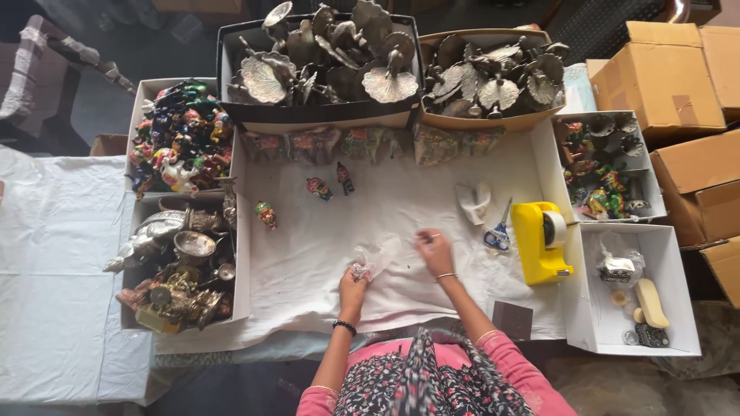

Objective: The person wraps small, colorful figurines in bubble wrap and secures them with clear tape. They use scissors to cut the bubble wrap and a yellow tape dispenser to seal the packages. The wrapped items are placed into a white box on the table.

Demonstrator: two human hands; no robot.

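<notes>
My left hand rests on the white cloth and grips a small figurine wrapped in clear plastic. My right hand hovers just right of it, fingers loosely curled and blurred; whether it pinches anything is unclear. Three small painted figurines lie loose on the cloth farther back. White scissors and a yellow tape dispenser sit to the right of my right hand.
Boxes of grey metal leaf-shaped pieces stand at the back. Left boxes hold colourful figurines and metal bowls. Right trays hold more figurines and small items. Cardboard cartons are stacked at far right.
</notes>
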